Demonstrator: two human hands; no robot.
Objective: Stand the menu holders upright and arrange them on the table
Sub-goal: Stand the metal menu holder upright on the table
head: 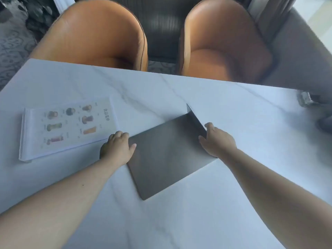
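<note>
A grey metal menu holder [165, 155] lies flat in the middle of the white marble table [233, 108], its short bent foot sticking up at the far end. My left hand [117, 147] grips its left edge, thumb on top. My right hand [217, 141] holds its right edge near the bent foot. A second menu holder [68, 128] with a printed drinks menu lies flat on the table to the left, apart from both hands.
Two orange upholstered chairs [100, 36] [224, 45] stand at the table's far edge. A small glass object [305, 99] and a dark object [325, 123] sit at the right edge of the table.
</note>
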